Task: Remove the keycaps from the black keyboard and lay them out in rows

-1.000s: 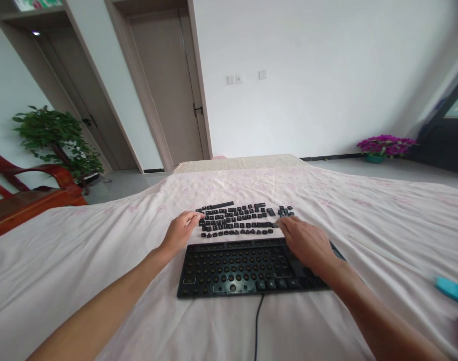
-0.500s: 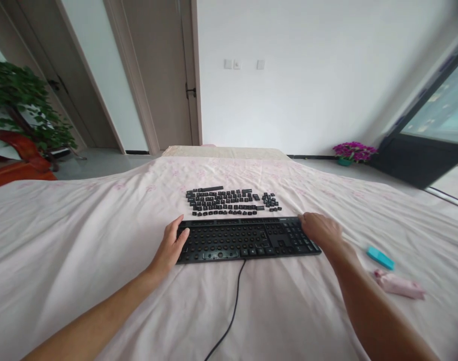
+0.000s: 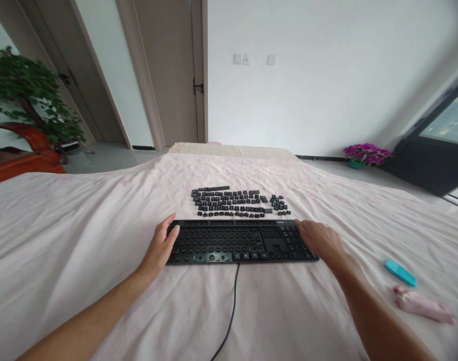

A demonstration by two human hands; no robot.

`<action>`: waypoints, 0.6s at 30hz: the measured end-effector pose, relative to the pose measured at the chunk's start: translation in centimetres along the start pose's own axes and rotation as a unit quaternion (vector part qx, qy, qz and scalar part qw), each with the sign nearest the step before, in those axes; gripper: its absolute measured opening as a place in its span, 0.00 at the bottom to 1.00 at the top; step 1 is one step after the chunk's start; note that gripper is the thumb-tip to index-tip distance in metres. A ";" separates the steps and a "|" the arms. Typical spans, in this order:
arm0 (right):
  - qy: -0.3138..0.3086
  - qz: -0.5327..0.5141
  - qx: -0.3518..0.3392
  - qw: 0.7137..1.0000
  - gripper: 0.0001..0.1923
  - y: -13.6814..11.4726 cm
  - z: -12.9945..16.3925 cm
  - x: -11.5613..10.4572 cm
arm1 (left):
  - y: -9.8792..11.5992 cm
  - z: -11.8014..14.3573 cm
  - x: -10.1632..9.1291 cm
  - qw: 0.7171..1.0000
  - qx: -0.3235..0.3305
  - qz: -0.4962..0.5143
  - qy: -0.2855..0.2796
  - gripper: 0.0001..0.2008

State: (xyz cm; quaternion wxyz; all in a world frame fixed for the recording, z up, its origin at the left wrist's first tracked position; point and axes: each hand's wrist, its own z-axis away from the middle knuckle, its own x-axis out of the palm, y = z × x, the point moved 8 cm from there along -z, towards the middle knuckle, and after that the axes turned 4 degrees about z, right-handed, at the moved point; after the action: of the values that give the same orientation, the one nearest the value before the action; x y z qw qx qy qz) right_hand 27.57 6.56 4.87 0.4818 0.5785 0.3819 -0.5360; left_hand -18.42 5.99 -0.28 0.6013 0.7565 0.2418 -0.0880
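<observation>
Your left hand grips the left end of the black keyboard, thumb over its top edge. Your right hand clasps the right end the same way. The keyboard lies at the centre of the frame on the pale pink sheet, most of its keycaps off, its cable trailing toward the bottom edge. The loose keycaps sit in rows just above it. At lower right lie a teal tool and a pink bundle.
</observation>
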 end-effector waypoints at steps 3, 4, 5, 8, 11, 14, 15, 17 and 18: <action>0.075 -0.023 -0.027 0.997 0.29 -0.5 0.6 -2.9 | 3.5 0.0 -0.2 0.992 0.103 -0.071 0.013 0.22; 0.102 -0.057 -0.040 0.992 0.28 -1.0 0.9 -4.0 | 4.9 0.0 0.2 0.987 0.130 -0.092 0.006 0.19; 0.117 -0.109 -0.060 0.985 0.28 -1.8 1.3 -4.9 | 6.3 0.0 0.8 0.984 0.147 -0.101 -0.008 0.17; 0.099 -0.346 -0.181 0.915 0.26 -6.5 2.7 -6.4 | 9.4 -0.2 4.2 0.977 0.161 -0.093 -0.107 0.12; 0.001 -0.569 -0.215 0.794 0.24 -11.1 4.2 -5.3 | 11.2 -0.5 7.6 0.966 0.175 -0.091 -0.167 0.11; -0.082 -0.637 -0.205 0.738 0.21 -14.3 5.4 -3.2 | 11.1 -0.4 10.1 0.961 0.166 -0.063 -0.213 0.10; -0.100 -0.649 -0.204 0.726 0.21 -14.8 5.7 -2.7 | 10.8 -0.3 10.5 0.963 0.155 -0.050 -0.216 0.10; -0.122 -0.668 -0.208 0.704 0.21 -15.4 6.2 -2.0 | 10.1 0.0 10.8 0.967 0.136 -0.031 -0.212 0.10; -0.126 -0.673 -0.213 0.697 0.21 -15.4 6.4 -1.9 | 9.8 0.3 10.8 0.968 0.131 -0.026 -0.210 0.10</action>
State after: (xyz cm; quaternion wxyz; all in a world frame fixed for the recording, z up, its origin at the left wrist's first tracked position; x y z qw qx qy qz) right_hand 10.91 4.26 4.70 0.1461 -0.0243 0.7095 -0.6890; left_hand -4.41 6.97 3.61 0.5314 0.7868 0.1159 -0.2918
